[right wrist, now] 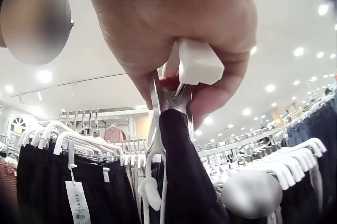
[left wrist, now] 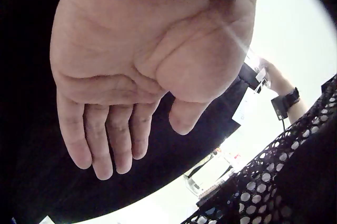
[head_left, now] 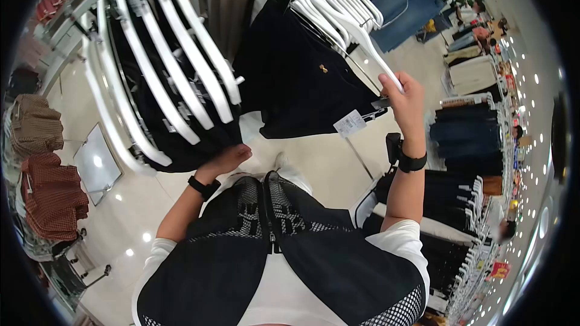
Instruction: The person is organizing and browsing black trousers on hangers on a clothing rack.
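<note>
My right hand [head_left: 406, 99] grips one end of a white clip hanger [head_left: 368, 42], with the thumb along its arm. From it hangs a black garment [head_left: 302, 78] with a small gold emblem and a white price tag [head_left: 350, 124]. In the right wrist view, the fingers close around the hanger's blunt white end [right wrist: 199, 63], beside the metal clip that bites the dark cloth. My left hand [head_left: 226, 160] is at the near edge of black garments [head_left: 199, 151] on the rack. Its fingers extend loosely in the left wrist view, holding nothing, with black cloth behind them.
White hangers [head_left: 160, 42] with dark clothes crowd the rack on the left. More white hangers [head_left: 326, 9] line the rail behind the held garment. Checked garments [head_left: 54, 196] hang at far left, near a floor mirror [head_left: 98, 163]. Racks of dark clothes [head_left: 468, 133] stand to the right.
</note>
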The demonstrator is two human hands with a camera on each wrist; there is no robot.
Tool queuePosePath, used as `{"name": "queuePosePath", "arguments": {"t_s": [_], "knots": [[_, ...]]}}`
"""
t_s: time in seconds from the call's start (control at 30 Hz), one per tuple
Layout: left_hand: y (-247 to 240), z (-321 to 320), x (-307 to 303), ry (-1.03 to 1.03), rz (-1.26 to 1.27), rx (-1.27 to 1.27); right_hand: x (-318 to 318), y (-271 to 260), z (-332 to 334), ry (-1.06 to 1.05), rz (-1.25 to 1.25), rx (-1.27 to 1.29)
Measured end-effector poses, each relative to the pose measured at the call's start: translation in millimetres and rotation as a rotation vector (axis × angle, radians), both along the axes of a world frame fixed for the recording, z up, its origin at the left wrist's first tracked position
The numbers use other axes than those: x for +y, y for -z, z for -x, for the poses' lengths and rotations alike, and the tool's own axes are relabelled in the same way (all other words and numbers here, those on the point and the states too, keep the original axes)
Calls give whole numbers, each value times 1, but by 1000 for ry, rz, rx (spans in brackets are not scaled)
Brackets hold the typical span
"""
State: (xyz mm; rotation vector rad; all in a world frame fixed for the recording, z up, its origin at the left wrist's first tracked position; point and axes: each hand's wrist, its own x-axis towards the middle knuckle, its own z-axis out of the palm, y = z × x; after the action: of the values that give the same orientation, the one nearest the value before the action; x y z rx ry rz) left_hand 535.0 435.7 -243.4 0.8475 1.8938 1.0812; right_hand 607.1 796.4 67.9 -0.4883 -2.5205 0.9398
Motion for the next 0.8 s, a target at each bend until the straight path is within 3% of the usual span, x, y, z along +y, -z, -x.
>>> {"name": "queuePosePath", "arguments": {"t_s": [0.1, 0.17, 0.3, 0.33, 0.43, 0.57, 0.8], "knots": [[10, -1, 18, -19, 35, -27, 20, 8, -29, -9, -46, 10], [5, 1, 32, -80, 81, -47, 37, 14, -49, -128, -229, 71], [-15, -3, 71, -355, -4, -115, 64, 17, -82, -367, -390, 164], [-27, -3, 83, -364, 17, -146, 71, 18, -90, -408, -388, 173], [12, -1, 109, -226, -72, 10, 81, 12, -112, -500, -442, 226], [47, -13, 125, -469, -89, -351, 109, 38, -148, -638, -291, 257], [34, -39, 157, -821, -305, -679, 147, 75, -180, -851, -120, 203]]}}
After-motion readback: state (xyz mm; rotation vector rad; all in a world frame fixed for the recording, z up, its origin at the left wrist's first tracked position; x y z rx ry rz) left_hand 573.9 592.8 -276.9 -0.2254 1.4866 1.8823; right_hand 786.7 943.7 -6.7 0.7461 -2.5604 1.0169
